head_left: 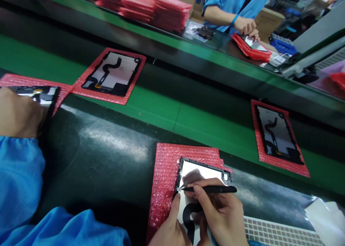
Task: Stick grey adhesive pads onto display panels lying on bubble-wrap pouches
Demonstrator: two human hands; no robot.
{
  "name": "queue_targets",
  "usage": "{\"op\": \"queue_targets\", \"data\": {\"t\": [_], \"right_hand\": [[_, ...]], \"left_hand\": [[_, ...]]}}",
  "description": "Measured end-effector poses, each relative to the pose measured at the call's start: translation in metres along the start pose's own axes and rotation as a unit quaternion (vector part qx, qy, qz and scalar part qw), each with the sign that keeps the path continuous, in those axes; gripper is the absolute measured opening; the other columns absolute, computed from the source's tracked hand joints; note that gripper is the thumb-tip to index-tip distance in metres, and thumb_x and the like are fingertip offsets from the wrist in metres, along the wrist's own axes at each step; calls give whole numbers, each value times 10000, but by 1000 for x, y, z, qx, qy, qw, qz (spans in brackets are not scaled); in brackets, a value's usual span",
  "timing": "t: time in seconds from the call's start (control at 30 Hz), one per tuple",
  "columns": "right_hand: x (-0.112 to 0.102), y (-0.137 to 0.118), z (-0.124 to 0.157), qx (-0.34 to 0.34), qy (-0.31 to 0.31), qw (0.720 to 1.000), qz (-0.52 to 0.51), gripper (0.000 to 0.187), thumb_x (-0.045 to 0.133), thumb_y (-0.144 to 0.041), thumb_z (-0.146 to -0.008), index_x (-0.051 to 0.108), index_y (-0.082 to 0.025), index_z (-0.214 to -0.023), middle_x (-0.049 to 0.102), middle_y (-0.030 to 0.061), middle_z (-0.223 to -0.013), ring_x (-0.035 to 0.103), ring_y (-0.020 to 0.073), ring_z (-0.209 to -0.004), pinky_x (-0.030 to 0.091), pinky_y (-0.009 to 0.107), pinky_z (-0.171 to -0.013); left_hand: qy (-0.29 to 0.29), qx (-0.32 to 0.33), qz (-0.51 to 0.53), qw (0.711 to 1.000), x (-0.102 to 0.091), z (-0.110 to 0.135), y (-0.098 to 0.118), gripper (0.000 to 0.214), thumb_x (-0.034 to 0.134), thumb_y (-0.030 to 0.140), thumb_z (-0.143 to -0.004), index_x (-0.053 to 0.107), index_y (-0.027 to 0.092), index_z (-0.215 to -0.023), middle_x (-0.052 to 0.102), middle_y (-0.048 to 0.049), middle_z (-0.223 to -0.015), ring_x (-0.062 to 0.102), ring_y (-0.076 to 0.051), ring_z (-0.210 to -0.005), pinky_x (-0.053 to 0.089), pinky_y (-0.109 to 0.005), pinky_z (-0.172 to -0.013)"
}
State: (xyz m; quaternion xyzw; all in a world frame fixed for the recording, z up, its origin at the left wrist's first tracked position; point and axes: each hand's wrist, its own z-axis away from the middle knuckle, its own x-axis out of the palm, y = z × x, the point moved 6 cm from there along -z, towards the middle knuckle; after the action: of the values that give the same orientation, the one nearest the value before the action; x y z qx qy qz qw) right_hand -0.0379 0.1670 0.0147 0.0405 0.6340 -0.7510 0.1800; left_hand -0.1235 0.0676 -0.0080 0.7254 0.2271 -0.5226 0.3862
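A tablet screen assembly (201, 167) with a black frame and shiny white back lies on red bubble wrap (164, 188). My right hand (223, 210) is closed on black tweezers (215, 189), held nearly level over the panel. Their tip meets a small pale piece (179, 189) by the frame's left edge. My left hand (174, 226) has its index finger stretched out, the fingertip on that edge just below the piece; its lower part is cut off by the picture. A black flex cable (188, 219) curves across the panel, partly behind my right hand.
Two similar panels, one back left (118, 73) and one right (277, 131), lie on red wrap on the green strip. A co-worker's hand (18, 113) covers another panel. Across the bench, a person's hands (246, 26) handle red pouches. A white grid sheet (280, 233) lies front right.
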Motion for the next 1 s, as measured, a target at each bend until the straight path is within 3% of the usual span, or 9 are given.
{"op": "queue_targets", "data": {"t": [0.1, 0.27, 0.43, 0.57, 0.67, 0.77, 0.87, 0.93, 1.0], "right_hand": [[0, 1, 0, -1, 6, 1000, -1, 82, 756, -298, -911, 752, -220, -888, 844, 59, -810, 826, 208, -662, 661, 208, -549], [1, 1, -2, 6, -5, 1000, 17, 109, 754, -321, -914, 762, -214, -897, 831, 56, -780, 821, 208, -664, 650, 211, -552], [4, 4, -4, 28, 0, 999, -35, 176, 766, -375, -913, 750, -200, -906, 818, 60, -768, 804, 192, -655, 654, 224, -598], [-1, 0, -6, 12, 26, 992, -126, 194, 804, -380, -888, 748, -194, -904, 836, 78, -837, 807, 195, -661, 669, 251, -633], [-24, -16, -2, -46, 57, 987, -146, 188, 822, -383, -871, 763, -205, -877, 840, 72, -812, 822, 214, -660, 679, 259, -639], [-69, -26, 11, -84, 131, 981, -118, 203, 852, -409, -837, 778, -220, -849, 838, 57, -784, 825, 234, -621, 690, 268, -631], [-119, -13, 32, -64, 208, 972, -90, 300, 884, -484, -770, 775, -217, -850, 843, 72, -774, 828, 277, -636, 702, 295, -626], [-146, 9, 45, -17, 247, 966, -74, 351, 867, -531, -770, 763, -213, -878, 847, 74, -784, 829, 280, -656, 705, 312, -690], [-164, 35, 53, 29, 269, 961, -56, 430, 869, -582, -733, 762, -199, -895, 848, 85, -798, 826, 291, -661, 704, 321, -692]], "left_hand": [[6, 14, 20, 1000, 6, 5, -10, 450, 573, 150, -903, 641, 300, -1322, 815, 7, -908, 780, -276, -905, 479, -540, -1096], [-10, 20, 51, 998, 12, 9, -23, 517, 298, 191, -954, 647, 347, -1302, 789, 95, -822, 780, -230, -804, 484, -552, -1059], [-41, 46, 32, 998, -3, -8, -20, 318, 594, 204, -905, 673, 253, -1209, 785, -33, -734, 741, -253, -600, 446, -612, -1081], [-111, 76, -4, 991, -21, -25, -17, 329, 601, 290, -946, 666, 165, -1244, 763, -87, -677, 715, -285, -536, 464, -643, -1022], [-149, 76, 23, 986, -39, -31, -20, 377, 627, 346, -935, 679, 113, -1226, 759, -94, -690, 717, -275, -569, 454, -593, -1056], [-189, -55, 54, 979, -58, -30, -48, 208, 570, 301, -954, 734, 179, -985, 772, -109, -811, 747, -279, -728, 544, -467, -922], [-167, -244, 17, 955, -74, -18, -94, 368, 400, 277, -1005, 717, 158, -858, 752, -196, -844, 743, -361, -776, 556, -475, -736], [-133, -298, 1, 945, -78, -9, -116, 421, 402, 366, -1001, 691, 143, -791, 728, -246, -814, 728, -419, -772, 537, -520, -718], [-106, -312, 25, 944, -73, -2, -126, 360, 486, 421, -955, 651, 182, -744, 719, -202, -778, 719, -402, -768, 529, -486, -729]]}}
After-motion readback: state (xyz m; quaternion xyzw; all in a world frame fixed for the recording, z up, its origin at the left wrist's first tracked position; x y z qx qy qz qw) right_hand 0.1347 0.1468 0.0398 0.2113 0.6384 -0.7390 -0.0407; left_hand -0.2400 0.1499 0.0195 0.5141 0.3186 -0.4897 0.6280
